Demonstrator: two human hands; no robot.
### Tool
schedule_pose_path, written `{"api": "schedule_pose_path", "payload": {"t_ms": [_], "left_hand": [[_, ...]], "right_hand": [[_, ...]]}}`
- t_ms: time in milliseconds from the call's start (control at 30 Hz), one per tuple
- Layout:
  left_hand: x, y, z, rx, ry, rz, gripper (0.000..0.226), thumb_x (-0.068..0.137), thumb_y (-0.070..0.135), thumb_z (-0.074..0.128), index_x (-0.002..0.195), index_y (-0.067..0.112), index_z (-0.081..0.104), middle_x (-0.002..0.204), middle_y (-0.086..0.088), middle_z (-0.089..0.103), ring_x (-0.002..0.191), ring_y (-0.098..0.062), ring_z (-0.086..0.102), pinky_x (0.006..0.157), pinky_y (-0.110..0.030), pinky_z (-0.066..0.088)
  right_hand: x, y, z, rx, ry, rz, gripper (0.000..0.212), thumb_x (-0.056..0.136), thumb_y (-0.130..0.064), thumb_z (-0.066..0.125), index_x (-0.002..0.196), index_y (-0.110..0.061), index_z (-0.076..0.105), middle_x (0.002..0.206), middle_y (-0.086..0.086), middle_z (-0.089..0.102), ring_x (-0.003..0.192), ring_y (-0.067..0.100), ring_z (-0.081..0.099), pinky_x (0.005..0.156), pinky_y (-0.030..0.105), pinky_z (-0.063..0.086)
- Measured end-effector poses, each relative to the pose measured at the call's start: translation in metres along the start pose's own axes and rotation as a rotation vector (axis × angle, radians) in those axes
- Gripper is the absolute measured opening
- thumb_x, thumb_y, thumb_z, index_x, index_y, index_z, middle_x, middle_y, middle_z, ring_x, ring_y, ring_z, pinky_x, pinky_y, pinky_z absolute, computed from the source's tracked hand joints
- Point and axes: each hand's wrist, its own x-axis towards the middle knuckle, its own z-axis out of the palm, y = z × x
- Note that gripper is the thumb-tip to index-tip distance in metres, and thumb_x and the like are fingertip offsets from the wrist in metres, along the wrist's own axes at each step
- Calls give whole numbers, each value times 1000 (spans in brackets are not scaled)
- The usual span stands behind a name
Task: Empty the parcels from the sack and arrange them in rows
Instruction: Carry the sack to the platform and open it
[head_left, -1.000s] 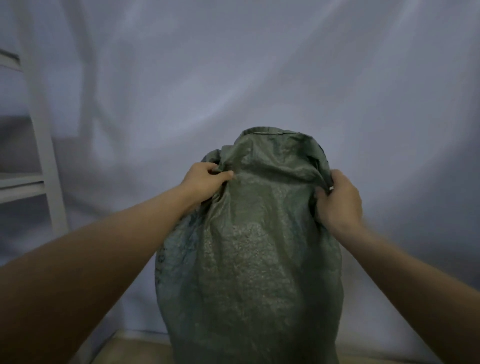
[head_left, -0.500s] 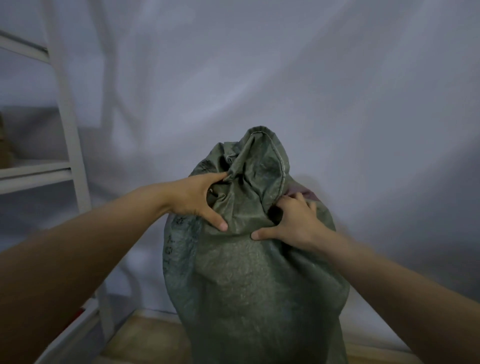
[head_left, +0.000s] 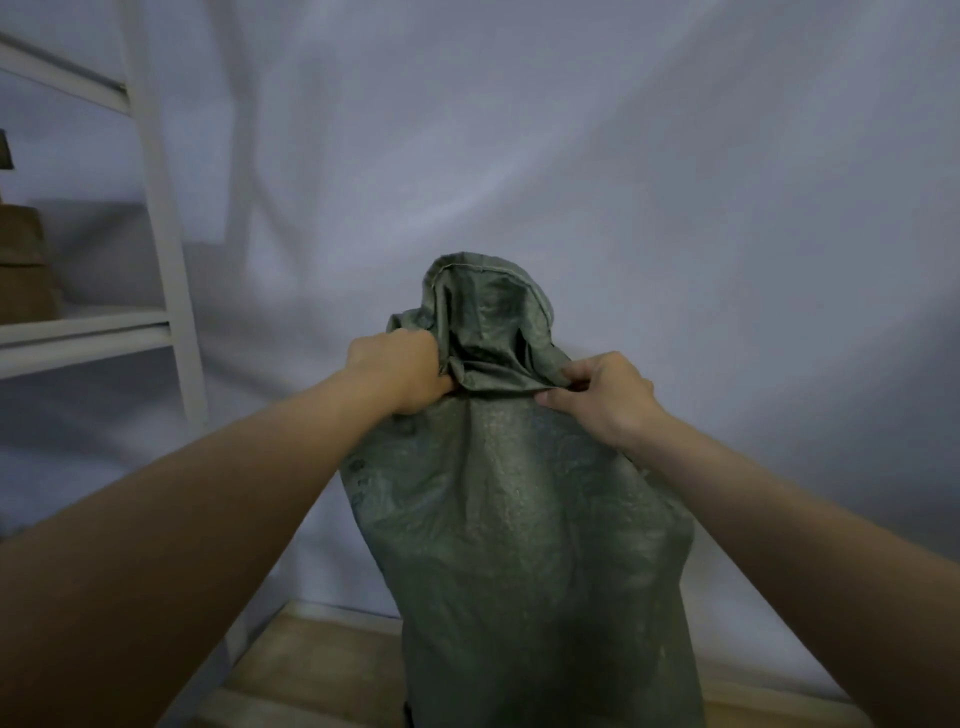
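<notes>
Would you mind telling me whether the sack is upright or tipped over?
Upright: the sack stands bulging, both hands gripping its bunched neck, left hand, right hand.

A storeroom-like space: white shelving (head_left: 156, 218) holding a cardboard box (head_left: 23, 265), white cloth backdrop (head_left: 623, 182), wooden floor (head_left: 322, 670).

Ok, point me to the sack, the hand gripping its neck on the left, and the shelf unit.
sack (head_left: 519, 519): head view, on its bulging front panel.
left hand (head_left: 400, 371): head view, on the back of the hand, gripping the neck.
shelf unit (head_left: 166, 249): head view, on its white upright post.
</notes>
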Motion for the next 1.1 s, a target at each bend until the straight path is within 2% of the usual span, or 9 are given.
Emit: {"api": "schedule_pose_path", "payload": {"t_ms": [100,167,333,467,533,667,833,967,1100], "left_hand": [[3,-18,2,-185,-22,-89,41,84,59,62,84,18,58,92,-3,61,84,-27,58,77,-39,51],[1,-24,7,-423,14,-134,35,82,51,70,87,16,69,83,-2,62,84,-28,60,80,-41,54],[11,6,0,-1094,144,-362,20,85,28,75,76,12,68,83,-8,69,79,-27,64,79,-37,56],[39,36,-28,-1491,225,-300,15,85,22,75,73,15,69,79,-5,70,78,-20,65,76,-32,57],[35,39,-23,-1444,209,-197,13,85,19,76,74,17,70,71,0,67,68,-15,61,68,-26,54],[27,34,-2,-1243,-21,-252,10,79,16,82,80,13,72,89,-9,72,71,-20,65,75,-31,57],[60,67,-73,-1649,235,-115,5,84,8,76,87,9,72,81,-7,71,72,-20,66,74,-33,60],[63,61,-49,-1267,164,-49,11,80,16,81,80,9,72,75,-4,67,70,-17,62,65,-26,54],[62,46,-12,-962,61,20,25,72,24,86,93,12,78,91,-4,74,90,-22,68,89,-36,56]], "right_hand": [[4,1,4,-83,-19,43,29,87,-41,72,104,-19,75,114,3,71,123,29,49,90,36,26],[8,-1,9,-84,0,82,22,88,-38,71,99,-19,75,108,6,71,120,29,51,95,38,36],[36,-20,8,269,184,164,20,89,-18,70,101,-3,74,97,13,72,94,28,68,86,40,55],[58,-38,-20,531,431,111,7,92,-18,65,88,-16,70,94,8,73,94,27,68,88,44,56],[52,-25,-28,541,463,85,7,93,-19,65,88,-18,70,92,7,73,90,25,68,85,43,55],[37,2,-22,419,293,145,15,92,-15,67,100,-5,74,94,10,73,87,25,67,83,42,55],[65,-37,-65,656,574,-2,15,94,-17,64,103,-8,72,92,2,70,89,18,65,86,36,54],[61,-2,-67,494,431,45,6,90,-21,69,93,-16,73,97,8,75,96,28,70,92,48,56],[51,29,-58,269,315,148,8,92,-24,68,91,-18,73,94,6,74,90,29,69,88,51,57]]}}
